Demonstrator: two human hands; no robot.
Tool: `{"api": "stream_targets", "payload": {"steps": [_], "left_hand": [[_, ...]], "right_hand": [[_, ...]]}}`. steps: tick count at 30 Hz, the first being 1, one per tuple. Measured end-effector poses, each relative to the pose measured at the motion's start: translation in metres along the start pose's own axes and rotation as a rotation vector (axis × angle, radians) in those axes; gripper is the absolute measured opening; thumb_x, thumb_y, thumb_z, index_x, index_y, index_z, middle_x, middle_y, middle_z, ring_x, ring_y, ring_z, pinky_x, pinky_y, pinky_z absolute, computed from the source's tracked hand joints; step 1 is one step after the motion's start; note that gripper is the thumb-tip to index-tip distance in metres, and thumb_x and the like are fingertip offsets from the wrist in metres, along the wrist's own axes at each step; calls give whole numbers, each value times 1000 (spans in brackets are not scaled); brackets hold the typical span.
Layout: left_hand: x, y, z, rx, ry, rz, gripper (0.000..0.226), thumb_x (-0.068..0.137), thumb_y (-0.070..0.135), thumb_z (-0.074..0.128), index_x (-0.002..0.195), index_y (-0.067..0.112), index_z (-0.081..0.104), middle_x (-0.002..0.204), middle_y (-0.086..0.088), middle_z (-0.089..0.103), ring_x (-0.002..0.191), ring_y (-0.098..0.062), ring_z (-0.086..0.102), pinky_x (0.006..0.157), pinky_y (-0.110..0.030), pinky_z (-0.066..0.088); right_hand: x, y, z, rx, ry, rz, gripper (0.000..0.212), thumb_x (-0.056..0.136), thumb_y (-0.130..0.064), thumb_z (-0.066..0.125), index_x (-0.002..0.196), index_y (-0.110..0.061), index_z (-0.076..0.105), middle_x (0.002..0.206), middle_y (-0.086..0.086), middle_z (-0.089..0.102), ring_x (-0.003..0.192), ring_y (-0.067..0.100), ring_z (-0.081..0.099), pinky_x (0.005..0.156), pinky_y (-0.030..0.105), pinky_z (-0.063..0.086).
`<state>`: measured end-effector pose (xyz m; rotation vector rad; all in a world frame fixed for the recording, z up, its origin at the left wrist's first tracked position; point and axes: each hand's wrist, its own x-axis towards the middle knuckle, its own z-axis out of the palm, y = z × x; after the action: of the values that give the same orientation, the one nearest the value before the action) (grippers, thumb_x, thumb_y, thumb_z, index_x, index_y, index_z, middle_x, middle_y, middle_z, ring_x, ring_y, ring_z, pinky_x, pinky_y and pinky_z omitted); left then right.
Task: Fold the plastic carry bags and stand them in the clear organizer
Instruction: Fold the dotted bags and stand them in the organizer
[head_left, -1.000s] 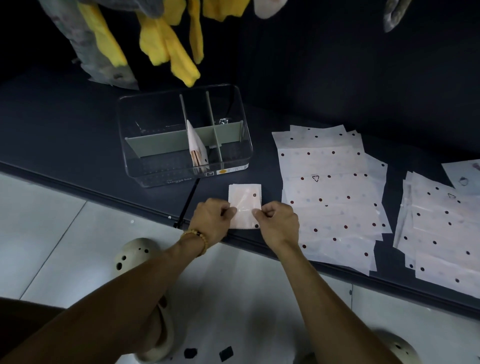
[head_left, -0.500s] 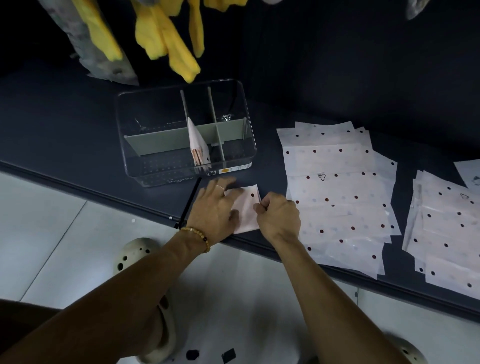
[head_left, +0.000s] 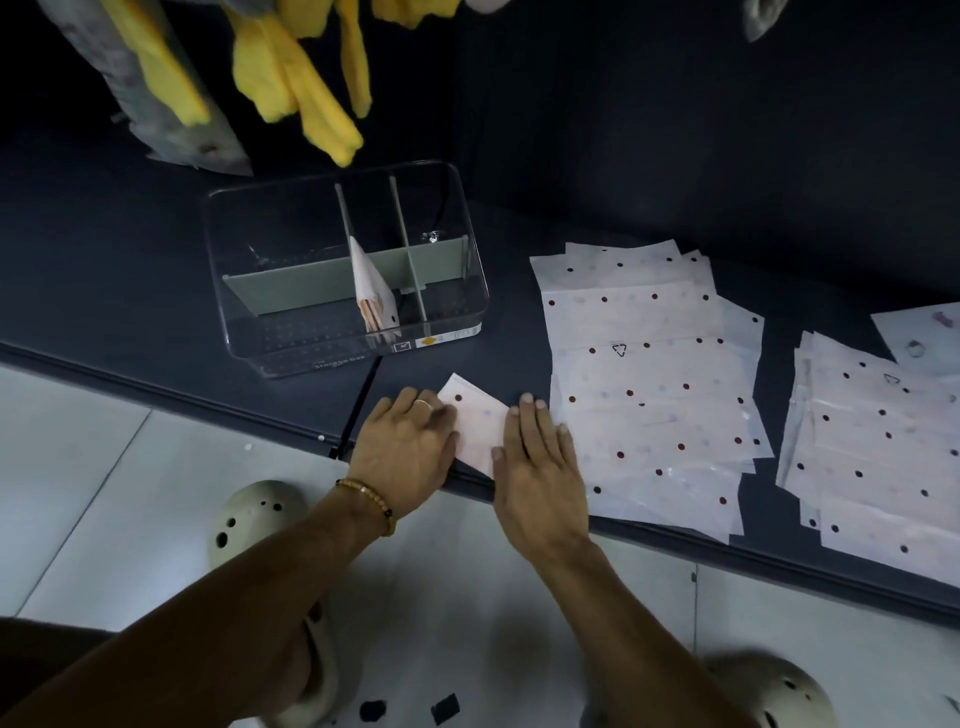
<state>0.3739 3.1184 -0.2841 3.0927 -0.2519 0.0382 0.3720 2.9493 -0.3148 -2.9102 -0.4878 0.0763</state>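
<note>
A small folded white bag with dark dots (head_left: 480, 423) lies at the front edge of the dark table (head_left: 130, 312). My left hand (head_left: 408, 449) presses flat on its left side, and my right hand (head_left: 540, 462) presses flat on its right side, fingers spread. Behind them stands the clear organizer (head_left: 291, 332) with grey dividers. One folded bag (head_left: 373, 293) stands upright in its middle compartment. A pile of unfolded dotted bags (head_left: 649, 374) lies to the right of my hands.
A second pile of dotted bags (head_left: 878, 457) lies at the far right, partly over the table edge. Yellow cloths (head_left: 291, 78) hang above the organizer. Pale tiled floor and cream clogs (head_left: 249, 519) show below the table edge.
Both hands went from pinching the folded bag's edges to lying flat on it. The bag now sits turned at an angle and looks flatter.
</note>
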Motion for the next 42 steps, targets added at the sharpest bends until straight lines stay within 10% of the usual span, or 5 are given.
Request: {"api": "stream_targets", "payload": {"steps": [4,9,22,31,42], "left_hand": [[12,15,-3,-43,-3,205,39,81,24,65,117,9,64,122,-9,61,118,-29,53,98,-41,43],[32,22,19,-186,-233,347,75,97,27,46,150,17,-5,159,1,-5,145,-10,-9,108,-16,-19],[45,-63,22,-66,-308,355,56,100,41,11,144,31,-22,154,13,-20,140,-4,-24,114,-27,-15],[46,-31,4,-281,-237,149,61,97,26,45,151,23,17,157,4,18,145,-15,13,118,-34,16],[55,-9,-18,-589,-204,-72,6,90,21,61,93,18,65,101,-1,65,96,-17,58,85,-31,45]], "right_hand": [[0,4,2,-22,-50,-30,59,102,-35,26,152,-6,12,160,12,1,148,24,-4,119,40,-4],[0,0,1,-48,-51,-12,60,101,-32,24,152,-3,10,159,16,5,148,27,0,120,43,-1],[0,3,6,-53,-51,10,61,101,-38,18,152,-5,11,160,13,2,148,26,-2,119,39,-3],[-1,2,2,-52,-68,10,59,102,-35,19,151,-4,16,160,15,7,148,27,5,120,41,5],[10,6,-17,338,-123,98,66,101,-36,39,153,-14,7,161,1,3,148,14,-2,117,25,-6]]}}
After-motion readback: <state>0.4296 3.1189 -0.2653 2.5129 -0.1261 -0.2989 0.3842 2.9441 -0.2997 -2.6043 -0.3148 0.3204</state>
